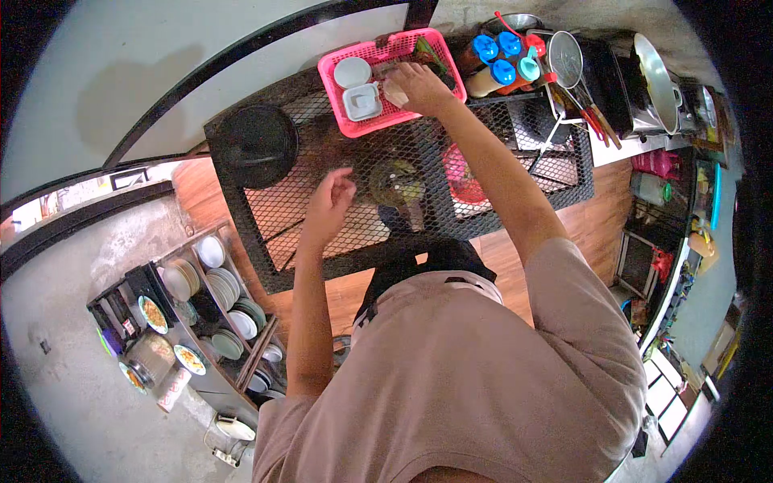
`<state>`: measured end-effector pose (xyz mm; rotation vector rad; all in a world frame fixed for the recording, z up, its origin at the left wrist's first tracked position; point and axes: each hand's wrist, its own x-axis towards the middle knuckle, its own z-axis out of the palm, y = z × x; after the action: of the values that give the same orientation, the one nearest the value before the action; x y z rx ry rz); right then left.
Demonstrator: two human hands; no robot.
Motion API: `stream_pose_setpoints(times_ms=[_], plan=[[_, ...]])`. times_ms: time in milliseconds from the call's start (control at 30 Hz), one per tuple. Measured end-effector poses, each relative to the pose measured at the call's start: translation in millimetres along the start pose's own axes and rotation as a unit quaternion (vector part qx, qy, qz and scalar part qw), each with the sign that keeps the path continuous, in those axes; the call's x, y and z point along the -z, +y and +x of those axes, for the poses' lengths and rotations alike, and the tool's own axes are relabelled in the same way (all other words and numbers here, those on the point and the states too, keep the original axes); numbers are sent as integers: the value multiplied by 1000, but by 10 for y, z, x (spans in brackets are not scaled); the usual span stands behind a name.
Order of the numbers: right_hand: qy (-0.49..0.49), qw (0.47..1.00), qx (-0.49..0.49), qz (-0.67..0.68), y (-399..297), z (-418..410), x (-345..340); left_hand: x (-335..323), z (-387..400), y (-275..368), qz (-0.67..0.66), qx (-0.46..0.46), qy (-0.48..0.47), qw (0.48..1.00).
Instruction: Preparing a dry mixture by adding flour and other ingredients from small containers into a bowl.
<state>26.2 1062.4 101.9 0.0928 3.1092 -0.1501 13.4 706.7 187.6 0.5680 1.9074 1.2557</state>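
A pink plastic basket stands at the back of a black metal mesh table. My right hand reaches into the basket, its fingers over a pale rounded item; whether they grip it cannot be told. Beside that item, at the basket's left, are a round white lid or container and a square white container. Green leafy pieces lie in the basket's right part. My left hand hovers above the mesh with its fingers loosely curled and nothing seen in it.
A black round pan or lid lies at the table's left. Squeeze bottles with coloured caps stand right of the basket, near a strainer and a large metal pan. A plate rack is at lower left.
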Motion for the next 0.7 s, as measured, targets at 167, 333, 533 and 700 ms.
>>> stream_pose_setpoints(times_ms=[167,333,533,700], plan=[[-14,1000,-11,25,-101,76,-15,75,359,99,20,-36,30,999],[-74,997,-10,-22,-145,117,24,28,376,123,32,-34,25,999],[-51,999,-1,-18,-125,115,28,-87,308,-3,16,-7,6,1000],[4,1000,-24,10,-208,43,207,-31,479,5,53,-33,26,998]])
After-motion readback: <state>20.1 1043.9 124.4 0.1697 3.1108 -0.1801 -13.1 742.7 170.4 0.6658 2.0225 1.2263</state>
